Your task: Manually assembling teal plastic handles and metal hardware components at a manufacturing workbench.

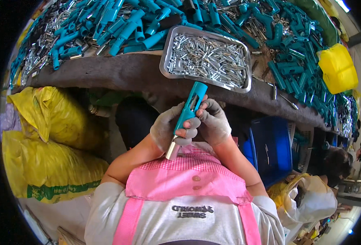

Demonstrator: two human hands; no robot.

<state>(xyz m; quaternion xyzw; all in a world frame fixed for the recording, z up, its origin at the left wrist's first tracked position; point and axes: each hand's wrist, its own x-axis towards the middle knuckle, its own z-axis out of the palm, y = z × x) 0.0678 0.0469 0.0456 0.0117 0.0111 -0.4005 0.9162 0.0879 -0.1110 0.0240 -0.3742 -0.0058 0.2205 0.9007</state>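
Observation:
In front of my chest I hold a teal plastic tube housing, tilted with its wide slotted end up and away from me. A shiny metal tube sticks out of its lower end. My left hand, in a grey fingerless glove, is closed around the lower part of the housing. My right hand, gloved the same way, has its fingertips pinched at the right edge of the slot; whatever they hold there is hidden. Just beyond the housing, a metal tray full of small silvery pins sits at the bench edge.
Teal housings and loose metal parts are heaped along the dark-covered bench. A yellow plastic container stands at the right. Yellow sacks lie at my left; a blue bin and a white bag are at my right.

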